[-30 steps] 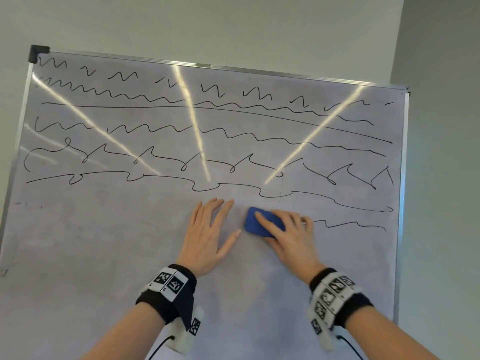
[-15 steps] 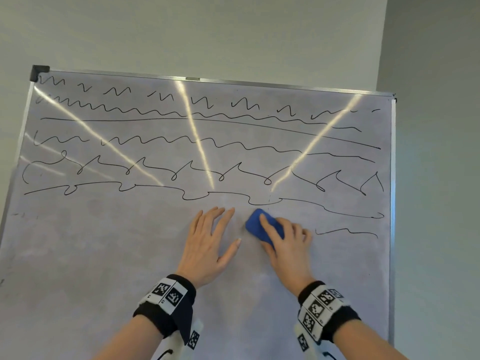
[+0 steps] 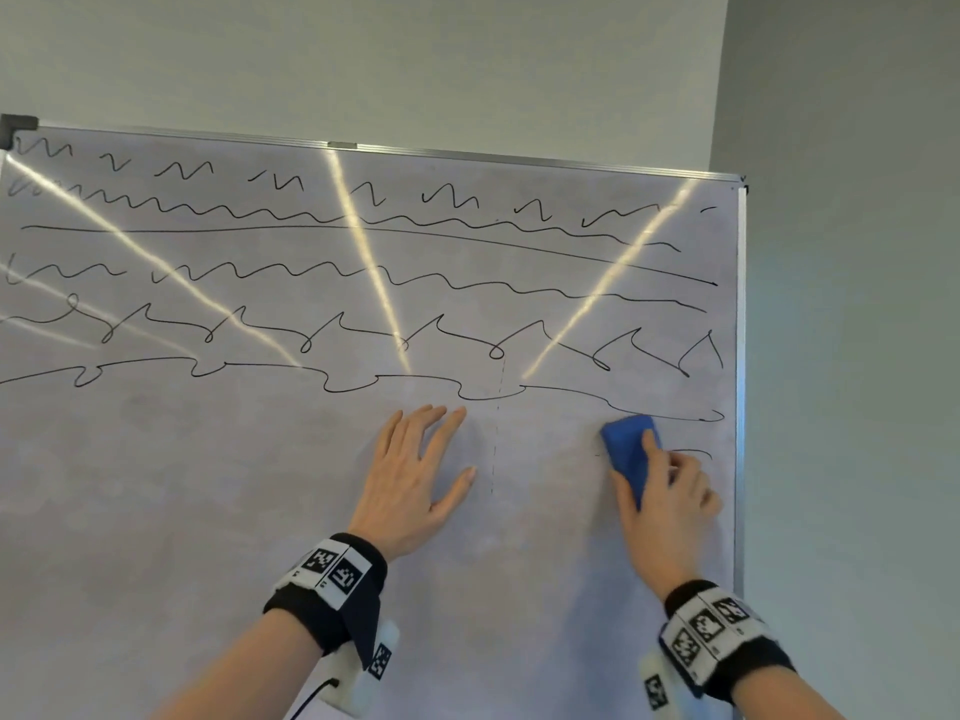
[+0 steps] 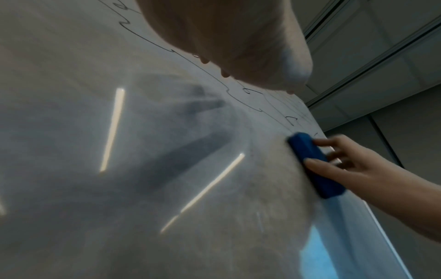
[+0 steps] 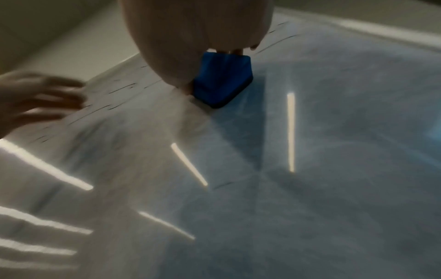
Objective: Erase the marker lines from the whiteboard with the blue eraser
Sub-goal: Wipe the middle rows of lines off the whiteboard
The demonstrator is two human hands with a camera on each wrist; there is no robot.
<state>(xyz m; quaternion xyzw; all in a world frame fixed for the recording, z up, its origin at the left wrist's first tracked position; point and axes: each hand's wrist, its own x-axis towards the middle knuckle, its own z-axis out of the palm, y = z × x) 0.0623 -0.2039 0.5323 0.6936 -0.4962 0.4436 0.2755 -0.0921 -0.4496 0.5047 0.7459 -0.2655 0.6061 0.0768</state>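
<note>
Whiteboard with black marker lines filling its upper half. The right hand grips the blue eraser, pressed to the board near the right frame edge, just under the lowest long line and beside 1 short leftover stroke. The left hand lies flat, fingers straight, on wiped surface mid-board, well apart from the eraser.

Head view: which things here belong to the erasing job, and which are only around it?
Part of the job:
- whiteboard
- marker lines
- blue eraser, gripped by the right hand
- left hand, flat on the board

Only around:
- wrist bands
- grey wall
</note>
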